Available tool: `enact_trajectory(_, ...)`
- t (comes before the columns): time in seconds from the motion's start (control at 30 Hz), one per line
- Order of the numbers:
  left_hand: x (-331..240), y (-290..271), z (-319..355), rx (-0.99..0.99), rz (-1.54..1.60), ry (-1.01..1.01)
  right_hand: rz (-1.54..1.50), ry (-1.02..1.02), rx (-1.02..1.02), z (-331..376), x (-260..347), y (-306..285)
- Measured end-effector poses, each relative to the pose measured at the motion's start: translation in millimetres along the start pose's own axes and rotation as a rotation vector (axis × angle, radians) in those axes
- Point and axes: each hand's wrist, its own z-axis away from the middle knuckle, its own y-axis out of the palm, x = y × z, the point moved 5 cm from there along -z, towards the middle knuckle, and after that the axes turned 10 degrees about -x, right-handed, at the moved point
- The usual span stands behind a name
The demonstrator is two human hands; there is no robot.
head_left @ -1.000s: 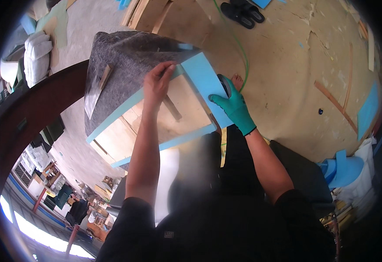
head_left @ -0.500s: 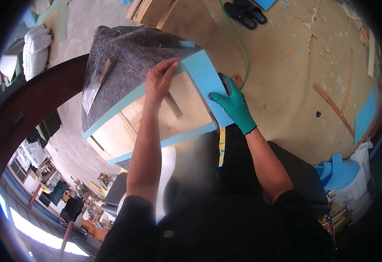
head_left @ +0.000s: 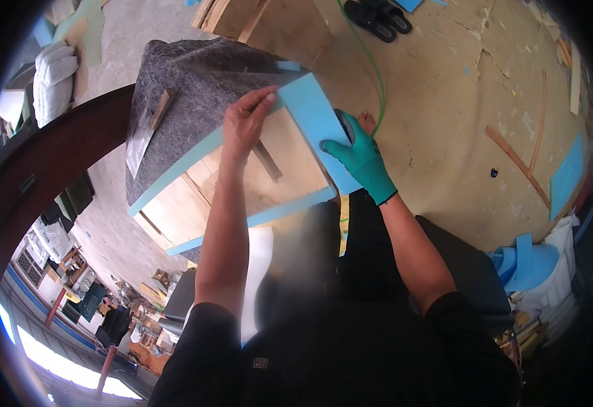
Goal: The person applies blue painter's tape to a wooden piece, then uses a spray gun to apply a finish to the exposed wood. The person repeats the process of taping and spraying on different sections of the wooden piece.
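A wide strip of light blue foam (head_left: pixel 310 108) lies along the right end of a wooden frame (head_left: pixel 232 180), whose long edges carry narrower blue foam. My bare left hand (head_left: pixel 245 125) has its thumb and fingers pinched together at the strip's upper left corner. On the strip's right edge is my right hand (head_left: pixel 363 159) in a green glove. Its thumb lies on top of the foam and the other fingers go round the outer side, partly hidden. Mottled grey fabric (head_left: pixel 201 88) covers the far side of the frame.
A knife with a wooden handle (head_left: pixel 163 108) rests on the grey fabric. Beyond are a green hose (head_left: pixel 371 61), black slippers (head_left: pixel 381 20) and a wooden box (head_left: pixel 276 27). Wood strips (head_left: pixel 517 159) and a blue foam piece (head_left: pixel 567 178) lie on the floor at right. A dark red beam (head_left: pixel 52 159) curves at left.
Both hands keep their hold on the foam strip, with only a very slight shift. The whole view has moved a little.
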Motion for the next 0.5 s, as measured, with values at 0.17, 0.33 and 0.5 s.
enact_trajectory(0.17, -11.1, 0.1, -0.7, -0.025, -0.059, 0.042, 0.401, -0.196, -0.112, 0.0, 12.7, -3.5)
enact_trajectory(0.33, -15.2, 7.2, 0.6, -0.057, -0.112, 0.02, 0.006, -0.014, 0.064, -0.3, 24.4, -6.2)
enact_trajectory(0.5, -24.2, 10.2, 0.9, -0.061, -0.145, -0.029, 0.104, -0.085, 0.035, -1.2, 18.6, -5.9)
